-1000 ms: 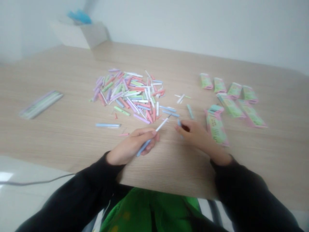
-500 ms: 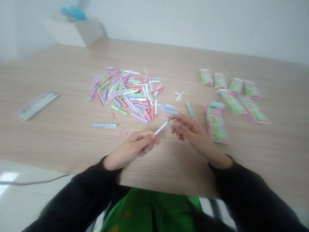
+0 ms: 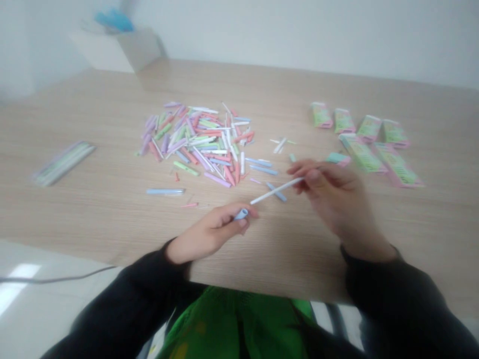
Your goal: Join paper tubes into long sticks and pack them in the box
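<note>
My left hand (image 3: 213,229) is closed around a light blue hollow tube (image 3: 241,214), its open end showing between thumb and fingers. Pinched in the fingertips of my right hand (image 3: 333,197) is a thin white stick (image 3: 277,191), slanting down to the left. The stick's free end is just above and apart from the tube's mouth. Below the stick, a blue tube piece (image 3: 277,192) lies on the table. Beyond my hands spreads a pile of coloured tubes and sticks (image 3: 202,139) in purple, green, red, white and blue.
Several small pink and green boxes (image 3: 362,153) lie at the right; one with a teal end (image 3: 338,158) is largely behind my right hand. A few thin pieces (image 3: 282,144) lie right of the pile. At left is a flat clear pack (image 3: 65,163); a white box (image 3: 123,50) stands behind.
The white stick, earlier reaching from my left hand to my right fingertips, is now drawn out in my right hand, which moved right. The tube's open end now shows in my left hand.
</note>
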